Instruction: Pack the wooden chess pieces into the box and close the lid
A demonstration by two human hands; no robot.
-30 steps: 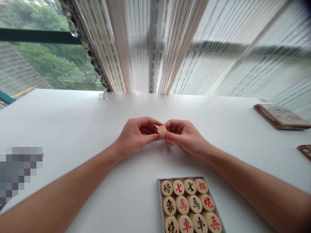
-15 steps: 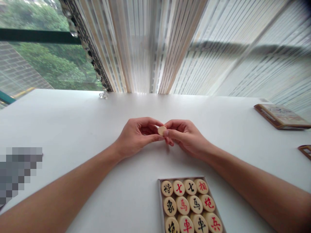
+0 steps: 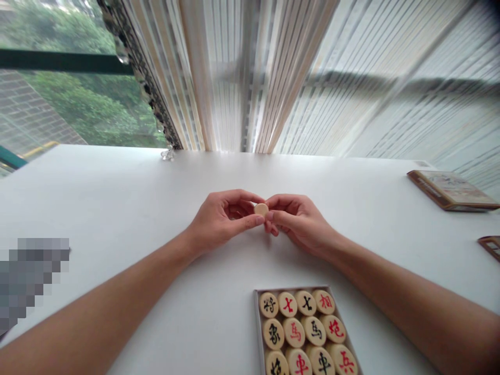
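Observation:
A round pale wooden xiangqi piece is pinched between both hands above the middle of the white table. My left hand holds it from the left with thumb and fingertips. From the right, my right hand grips the same piece, its thumb against the lower edge. The face turned toward me looks plain. Nearer to me lies an open box packed with rows of xiangqi pieces bearing red and black characters. The box's lower end is cut off by the view.
The white table runs back to striped curtains and a window at left. A brown flat box lies at the far right, with part of another brown item below it. A pixelated grey area covers the left edge.
Both hands keep the piece in nearly the same spot. The right thumb has shifted slightly lower on it, showing more of its face. The view has tilted a little.

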